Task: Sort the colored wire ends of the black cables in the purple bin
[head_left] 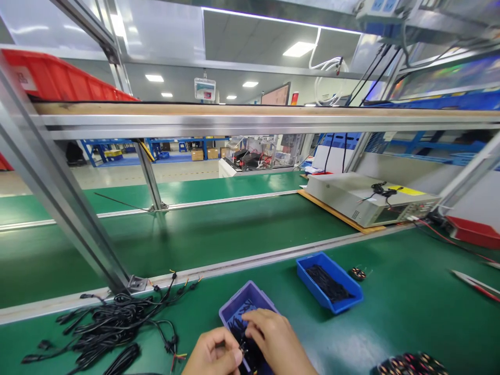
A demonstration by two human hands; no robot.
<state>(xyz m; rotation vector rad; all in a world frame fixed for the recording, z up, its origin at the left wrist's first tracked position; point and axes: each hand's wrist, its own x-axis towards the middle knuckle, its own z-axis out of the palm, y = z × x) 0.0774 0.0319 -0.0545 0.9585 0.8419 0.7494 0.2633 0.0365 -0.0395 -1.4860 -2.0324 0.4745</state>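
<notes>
Purple plastic: a small tray (245, 304) sits at the near edge of the green bench (390, 312), and both of my hands meet over its near end. My left hand (214, 355) is curled, thumb and fingertips pinched around something small and dark; I cannot tell exactly what it is. My right hand (277, 338) lies over the tray with its fingers bent down among short black pieces inside; whether they are closed on a piece I cannot tell.

I judge the step in hand to be picking one small piece out of the tray. To do it well, I would keep both hands low over the tray so a dropped piece falls back in, and lift out only one piece at a time.

To my left lies a loose tangle of black cables (113, 325). Beyond the tray to the right stands a blue bin (329, 281) holding more dark pieces.

My right hand hides the near half of the purple tray. The bottom edge cuts off both wrists, and a row of dark round parts (410, 363) at the lower right is too cropped to identify.
</notes>
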